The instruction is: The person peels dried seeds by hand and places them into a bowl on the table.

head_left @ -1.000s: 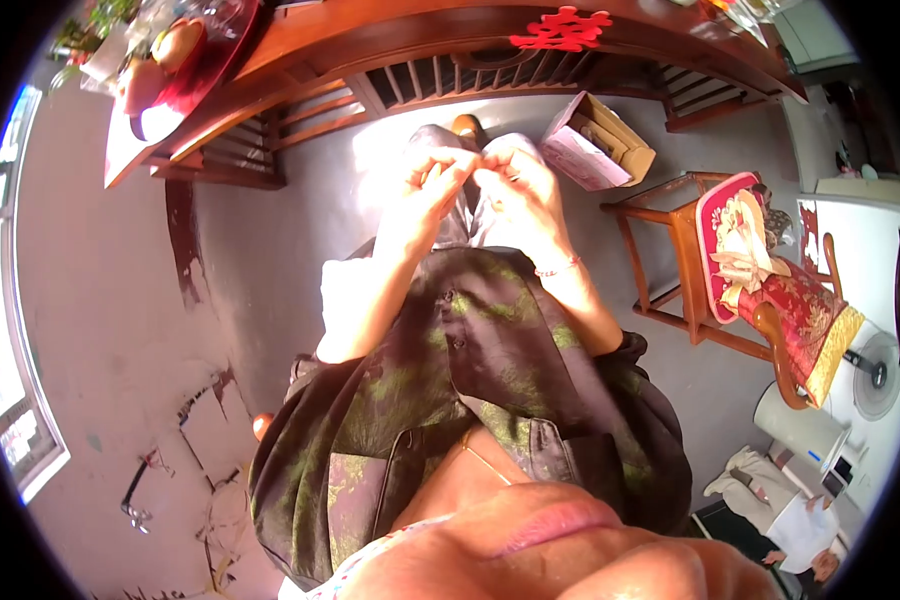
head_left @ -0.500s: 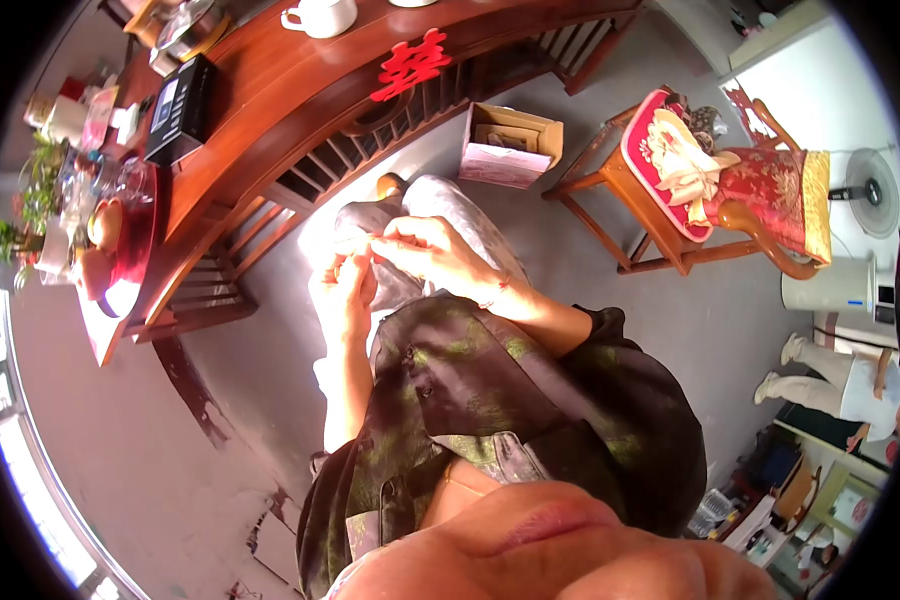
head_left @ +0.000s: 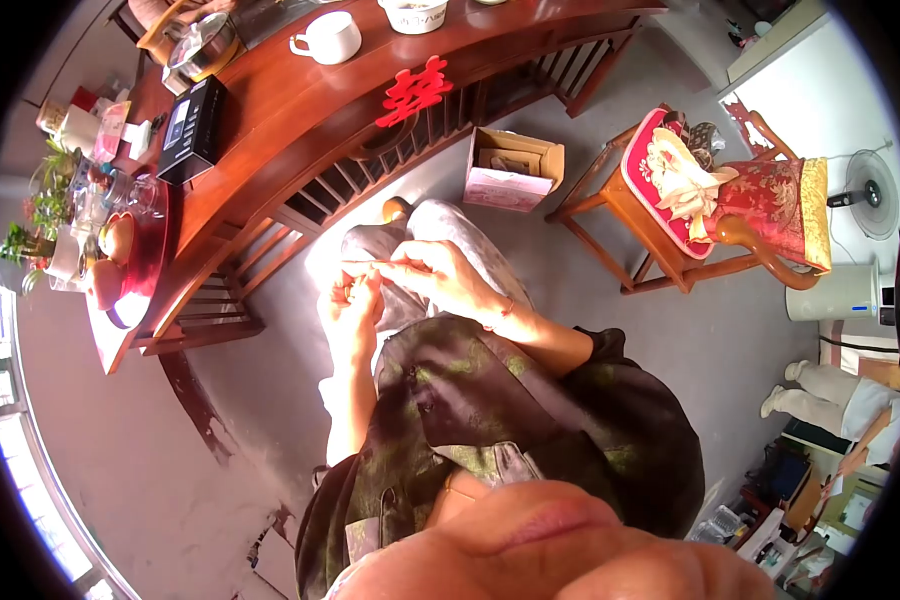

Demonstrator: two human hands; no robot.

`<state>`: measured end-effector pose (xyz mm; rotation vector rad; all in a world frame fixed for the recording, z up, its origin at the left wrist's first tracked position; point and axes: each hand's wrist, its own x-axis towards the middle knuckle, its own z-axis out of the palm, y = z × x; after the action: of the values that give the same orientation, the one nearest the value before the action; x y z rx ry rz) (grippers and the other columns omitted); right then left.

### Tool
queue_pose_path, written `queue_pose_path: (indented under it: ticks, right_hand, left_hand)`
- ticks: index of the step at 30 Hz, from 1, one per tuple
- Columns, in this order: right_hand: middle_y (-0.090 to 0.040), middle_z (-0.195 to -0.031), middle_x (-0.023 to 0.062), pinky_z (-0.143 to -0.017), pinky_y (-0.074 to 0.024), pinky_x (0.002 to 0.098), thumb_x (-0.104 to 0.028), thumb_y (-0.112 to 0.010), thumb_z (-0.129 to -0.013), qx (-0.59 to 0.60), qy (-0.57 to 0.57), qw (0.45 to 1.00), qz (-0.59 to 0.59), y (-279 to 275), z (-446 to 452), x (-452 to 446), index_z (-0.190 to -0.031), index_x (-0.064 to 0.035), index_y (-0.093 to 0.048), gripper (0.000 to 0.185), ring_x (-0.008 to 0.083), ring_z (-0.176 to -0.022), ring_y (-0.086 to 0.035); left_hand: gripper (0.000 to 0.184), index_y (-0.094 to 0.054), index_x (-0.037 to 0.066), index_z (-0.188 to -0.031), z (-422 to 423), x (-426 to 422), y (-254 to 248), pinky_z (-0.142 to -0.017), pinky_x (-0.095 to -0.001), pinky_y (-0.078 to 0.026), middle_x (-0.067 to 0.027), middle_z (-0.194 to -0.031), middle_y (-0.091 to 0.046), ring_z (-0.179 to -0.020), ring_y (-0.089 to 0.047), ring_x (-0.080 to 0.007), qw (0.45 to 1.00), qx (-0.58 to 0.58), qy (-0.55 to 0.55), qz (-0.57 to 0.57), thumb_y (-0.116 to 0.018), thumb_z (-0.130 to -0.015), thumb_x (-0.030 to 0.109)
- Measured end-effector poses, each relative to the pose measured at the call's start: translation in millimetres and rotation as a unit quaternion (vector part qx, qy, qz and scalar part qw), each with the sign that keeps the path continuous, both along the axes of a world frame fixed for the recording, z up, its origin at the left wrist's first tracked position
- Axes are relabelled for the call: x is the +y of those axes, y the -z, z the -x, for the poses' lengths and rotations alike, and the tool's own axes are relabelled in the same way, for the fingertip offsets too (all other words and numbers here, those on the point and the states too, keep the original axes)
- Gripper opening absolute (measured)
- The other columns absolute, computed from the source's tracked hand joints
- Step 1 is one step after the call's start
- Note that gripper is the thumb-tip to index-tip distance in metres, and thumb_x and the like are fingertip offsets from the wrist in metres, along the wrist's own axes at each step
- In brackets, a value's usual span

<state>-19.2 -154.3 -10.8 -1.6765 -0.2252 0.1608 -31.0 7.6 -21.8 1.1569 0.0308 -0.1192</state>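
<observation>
Above my knees, my left hand (head_left: 350, 302) and my right hand (head_left: 436, 276) meet with fingertips almost touching. Both have curled, pinching fingers. A thin, slender shape shows between the fingertips, but strong light washes it out and I cannot make out what it is. Below the hands are my pale patterned trousers (head_left: 470, 235). My dark green-patterned top (head_left: 530, 410) fills the lower middle of the view.
A curved wooden table (head_left: 270, 120) bears a white cup (head_left: 330, 38), a bowl (head_left: 415, 14) and a black box (head_left: 192, 130). An open carton (head_left: 510, 188) lies on the floor near a cushioned wooden chair (head_left: 660, 225). A fan (head_left: 870, 195) and another person (head_left: 830, 392) are at right.
The view has shifted slightly, so the table and chair sit lower. My hands remain together, with fingers slightly repositioned. At right, the other person's arm has moved.
</observation>
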Motion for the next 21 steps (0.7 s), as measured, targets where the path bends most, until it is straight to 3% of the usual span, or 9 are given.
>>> queue_pose_path:
  ticks: [1,5,13,15,21]
  right_hand:
    - [-0.055,-0.06,0.0027,-0.05,-0.0376,0.0242,-0.021,-0.065,-0.087,0.002,0.002,0.999,-0.032,8.5,-0.2,2.7,-0.086,0.0001,-0.066,0.021,0.0057,-0.055,-0.046]
    - [-0.055,-0.06,0.0016,-0.05,-0.0364,0.0235,-0.019,-0.064,-0.088,0.039,-0.004,0.999,-0.029,1.7,1.5,0.9,-0.085,0.0002,-0.065,0.02,0.0048,-0.056,-0.045]
    - [-0.056,-0.061,-0.0005,-0.048,-0.033,0.0224,-0.019,-0.062,-0.089,0.063,-0.022,0.996,-0.057,-7.9,2.8,1.4,-0.086,-0.0003,-0.067,0.02,0.0029,-0.055,-0.044]
    - [-0.058,-0.062,0.0007,-0.049,-0.0347,0.0228,-0.02,-0.062,-0.089,0.036,-0.034,0.999,-0.014,-8.6,1.7,-0.3,-0.085,0.0,-0.067,0.021,0.0035,-0.055,-0.044]
    - [-0.06,-0.063,0.0031,-0.051,-0.0385,0.0241,-0.021,-0.062,-0.088,-0.019,-0.032,0.999,0.0,-5.3,2.3,-0.9,-0.084,0.001,-0.066,0.023,0.0053,-0.056,-0.047]
  left_hand:
    - [0.007,-0.059,0.0,-0.088,-0.4,-1.8,2.8,-0.038,-0.0172,-0.02,-0.0023,-0.066,-0.058,-0.04,-0.03,-0.0005,1.0,-0.008,-0.011,-0.014,-0.056,-0.09,0.007]
    - [0.004,-0.057,0.001,-0.087,1.5,-2.7,-2.5,-0.039,-0.0163,-0.022,-0.0067,-0.073,-0.062,-0.043,-0.033,-0.0002,1.0,-0.015,-0.007,-0.011,-0.056,-0.089,0.005]
    - [0.005,-0.057,0.001,-0.085,2.7,-0.9,-4.0,-0.039,-0.0164,-0.023,-0.0064,-0.071,-0.062,-0.043,-0.034,-0.0003,0.999,-0.014,-0.029,-0.033,-0.058,-0.087,0.005]
    - [0.004,-0.06,0.001,-0.089,3.4,1.3,-8.5,-0.043,-0.0158,-0.026,-0.0007,-0.068,-0.06,-0.048,-0.037,0.0004,0.999,0.009,-0.015,-0.047,-0.06,-0.086,0.005]
    - [0.01,-0.061,0.001,-0.094,1.1,6.2,-10.6,-0.044,-0.0152,-0.027,-0.0029,-0.074,-0.064,-0.049,-0.039,0.0007,0.999,0.009,0.025,-0.047,-0.063,-0.085,0.004]
